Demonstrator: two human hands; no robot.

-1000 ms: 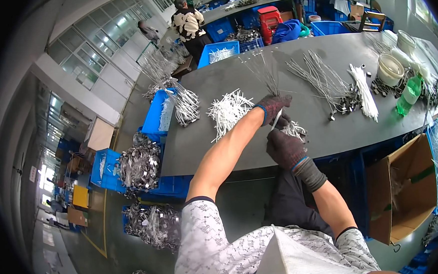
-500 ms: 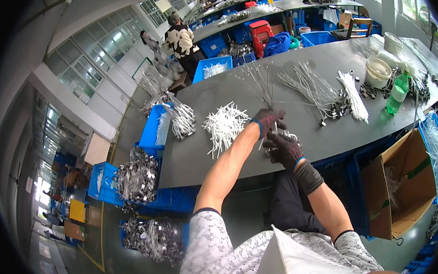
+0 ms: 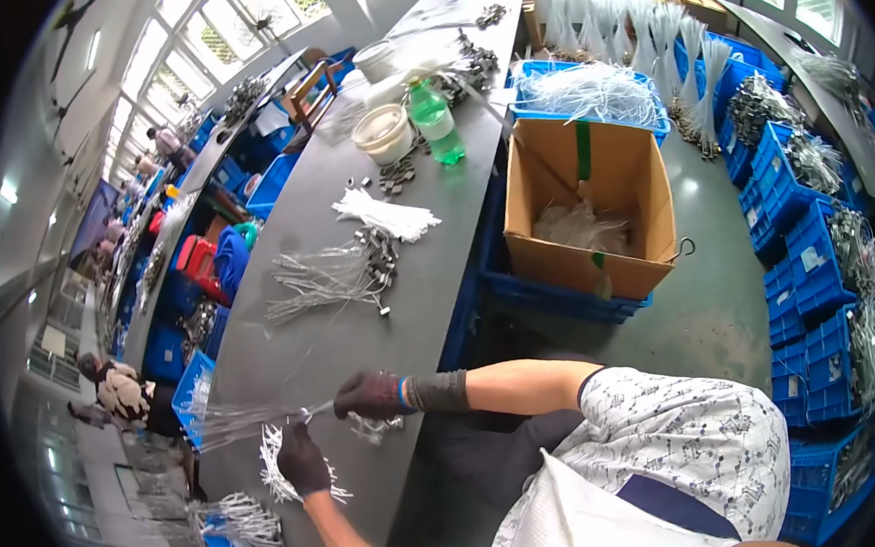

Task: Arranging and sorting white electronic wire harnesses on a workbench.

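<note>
My right hand (image 3: 370,396), in a dark glove with a grey cuff, is shut on a bundle of thin silvery wires (image 3: 241,422) that fans out to the left over the grey table (image 3: 292,358). My left hand (image 3: 304,462), also dark-gloved, comes up from below. Its fingers close on the same bundle just under my right hand. Beneath it a pile of white cable ties (image 3: 274,462) lies on the table. A small clump of metal parts (image 3: 377,430) sits below my right hand.
Further along the table lie a wire bundle with metal ends (image 3: 332,275), white ties (image 3: 389,216), a white bowl (image 3: 384,134) and a green bottle (image 3: 435,123). An open cardboard box (image 3: 583,199) and blue crates (image 3: 807,251) stand on the floor. Another person (image 3: 114,389) works at the left.
The view has swung round, so the table now runs from lower left to top. My hands have moved along it and now hold a wire bundle over the white ties.
</note>
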